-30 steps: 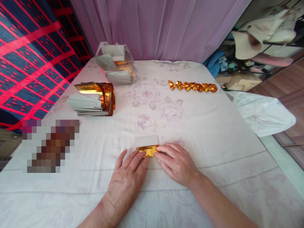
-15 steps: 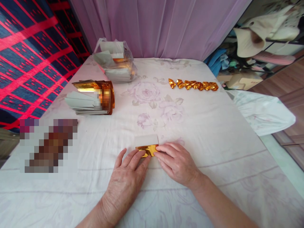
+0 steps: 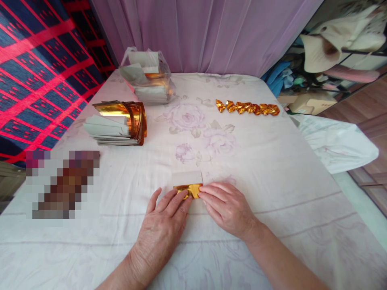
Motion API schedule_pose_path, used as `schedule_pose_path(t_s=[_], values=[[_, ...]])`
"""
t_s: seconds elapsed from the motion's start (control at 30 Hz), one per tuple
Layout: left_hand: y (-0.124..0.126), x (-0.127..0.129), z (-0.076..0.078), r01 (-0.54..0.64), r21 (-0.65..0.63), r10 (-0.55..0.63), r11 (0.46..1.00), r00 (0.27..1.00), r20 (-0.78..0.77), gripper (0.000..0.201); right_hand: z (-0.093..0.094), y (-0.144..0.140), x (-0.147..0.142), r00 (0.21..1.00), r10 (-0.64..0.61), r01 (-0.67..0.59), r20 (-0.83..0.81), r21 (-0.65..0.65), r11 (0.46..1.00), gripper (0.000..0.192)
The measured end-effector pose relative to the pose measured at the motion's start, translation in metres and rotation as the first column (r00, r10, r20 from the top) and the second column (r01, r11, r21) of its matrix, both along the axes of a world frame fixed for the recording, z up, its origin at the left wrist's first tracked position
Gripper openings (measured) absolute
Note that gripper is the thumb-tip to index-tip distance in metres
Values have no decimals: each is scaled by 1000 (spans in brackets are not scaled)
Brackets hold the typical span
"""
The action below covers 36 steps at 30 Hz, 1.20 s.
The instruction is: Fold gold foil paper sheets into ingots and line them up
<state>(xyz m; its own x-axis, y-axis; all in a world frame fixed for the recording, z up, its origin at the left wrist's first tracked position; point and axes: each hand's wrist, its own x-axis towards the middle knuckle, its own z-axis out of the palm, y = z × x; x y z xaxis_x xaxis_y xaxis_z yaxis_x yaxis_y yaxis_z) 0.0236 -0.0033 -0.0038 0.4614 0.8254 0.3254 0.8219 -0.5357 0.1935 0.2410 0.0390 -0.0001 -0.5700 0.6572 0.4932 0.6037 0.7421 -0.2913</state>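
Observation:
A small sheet of gold foil paper (image 3: 187,183) lies on the white flowered cloth (image 3: 272,169), its near edge folded up so the gold side shows below the pale back. My left hand (image 3: 163,225) presses its fingertips on the left end of the fold. From the right, my right hand (image 3: 225,207) pinches the other end of the gold fold. Both hands rest flat on the cloth, close together.
A stack of gold foil sheets (image 3: 119,123) sits at the left. Behind it stands a clear plastic bag of more sheets (image 3: 146,78). A row of several folded gold pieces (image 3: 248,108) lies at the far right. A white cloth bundle (image 3: 332,141) hangs off the right edge.
My fingertips have shifted slightly along the gold fold. The sheet stays in place. The view has tilted a little.

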Motion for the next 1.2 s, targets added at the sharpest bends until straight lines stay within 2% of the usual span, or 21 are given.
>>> schedule_pose_path(t_s=[1.2], values=[[0, 1, 2, -10, -15, 9, 1000, 999, -45, 32, -1, 0, 0, 1000, -24, 24, 17, -37, 999, 21]])
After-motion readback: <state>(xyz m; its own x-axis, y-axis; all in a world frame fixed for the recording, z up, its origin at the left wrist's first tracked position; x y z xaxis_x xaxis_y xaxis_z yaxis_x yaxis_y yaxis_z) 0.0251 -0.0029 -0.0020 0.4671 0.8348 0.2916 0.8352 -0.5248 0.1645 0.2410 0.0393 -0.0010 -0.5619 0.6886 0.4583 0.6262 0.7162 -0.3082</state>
